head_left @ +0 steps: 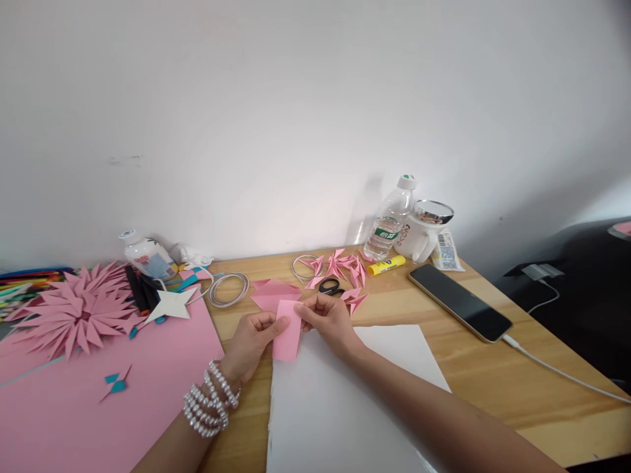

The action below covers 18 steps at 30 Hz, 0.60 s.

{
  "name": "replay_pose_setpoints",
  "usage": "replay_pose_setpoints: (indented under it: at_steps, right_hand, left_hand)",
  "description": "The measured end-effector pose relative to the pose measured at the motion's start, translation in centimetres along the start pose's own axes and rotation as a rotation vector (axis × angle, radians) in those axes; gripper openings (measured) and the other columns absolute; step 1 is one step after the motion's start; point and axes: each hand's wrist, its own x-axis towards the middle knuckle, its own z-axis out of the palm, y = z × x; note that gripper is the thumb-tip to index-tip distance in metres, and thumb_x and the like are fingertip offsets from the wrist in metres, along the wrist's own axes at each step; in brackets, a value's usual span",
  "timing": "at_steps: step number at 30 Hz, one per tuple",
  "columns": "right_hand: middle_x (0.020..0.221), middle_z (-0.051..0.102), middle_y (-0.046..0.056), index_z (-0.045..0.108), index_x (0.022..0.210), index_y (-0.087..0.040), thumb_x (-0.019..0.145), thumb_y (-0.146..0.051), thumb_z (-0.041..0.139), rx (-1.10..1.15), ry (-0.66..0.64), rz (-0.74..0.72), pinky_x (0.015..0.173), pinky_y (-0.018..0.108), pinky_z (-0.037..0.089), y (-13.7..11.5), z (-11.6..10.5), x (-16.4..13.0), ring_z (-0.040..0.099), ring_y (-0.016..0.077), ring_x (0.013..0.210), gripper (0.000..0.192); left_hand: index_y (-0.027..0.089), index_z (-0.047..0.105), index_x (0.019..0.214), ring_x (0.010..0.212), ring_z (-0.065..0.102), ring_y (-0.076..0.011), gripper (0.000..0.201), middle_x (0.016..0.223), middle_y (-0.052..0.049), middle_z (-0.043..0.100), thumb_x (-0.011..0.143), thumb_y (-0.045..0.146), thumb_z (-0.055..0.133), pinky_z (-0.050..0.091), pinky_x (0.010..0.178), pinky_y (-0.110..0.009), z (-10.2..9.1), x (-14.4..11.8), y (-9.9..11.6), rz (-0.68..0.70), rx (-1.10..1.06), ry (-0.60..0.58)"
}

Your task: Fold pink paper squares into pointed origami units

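A narrow pink paper rectangle (287,335) is held upright above the near part of a white sheet (355,401). My left hand (254,338), with bead strands at the wrist, pinches its left edge, thumb on the front. At the upper right edge, my right hand (328,320) is closed on the same paper with thumb and fingertips. Just behind lie flat pink paper pieces (271,293). Black-handled scissors (331,287) rest beyond my right hand, their blades hidden. Several folded pink paper pieces (340,264) are scattered around them.
Pink folded-paper stars (81,315) and a white paper star (172,305) lie left on pink sheets (162,387). A coiled cable (227,290) sits at the back. To the right are a yellow glue stick (387,265), water bottle (389,223), white mug (419,238) and charging phone (458,302).
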Motion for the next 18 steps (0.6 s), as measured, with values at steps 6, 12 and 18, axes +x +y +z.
replay_pose_setpoints:
  at_steps: [6,12,18]
  right_hand:
    - [0.052,0.054,-0.002,0.056,0.062,-0.015,0.063,-0.039,0.068,0.001,-0.002,-0.01,0.047,0.022,0.044,-0.18,0.05,-0.04,0.051,0.0093,0.047,0.027]
    - [0.055,0.05,-0.004,0.052,0.063,-0.016,0.065,-0.041,0.065,-0.018,-0.117,0.0,0.048,0.022,0.042,-0.06,0.18,-0.16,0.048,0.0089,0.048,0.027]
    - [0.052,0.046,-0.005,0.046,0.057,-0.017,0.056,-0.041,0.071,0.015,-0.079,0.031,0.049,0.022,0.041,-0.04,0.02,0.11,0.046,0.0089,0.048,0.035]
  left_hand:
    - [0.012,0.061,0.055,0.052,0.049,-0.0124,0.032,0.054,0.0,0.056,0.059,0.043,0.068,0.037,0.049,-0.023,-0.14,0.05,-0.12,0.059,0.071,0.04]
    - [0.011,0.061,0.052,0.049,0.042,-0.0093,0.031,0.051,0.001,0.052,0.06,0.04,0.068,0.033,0.046,-0.022,-0.22,0.05,-0.27,0.054,0.072,0.053]
    - [0.012,0.062,0.058,0.052,0.043,-0.0095,0.026,0.055,0.001,0.053,0.062,0.037,0.068,0.035,0.049,-0.021,0.05,0.06,-0.22,0.025,0.004,0.025]
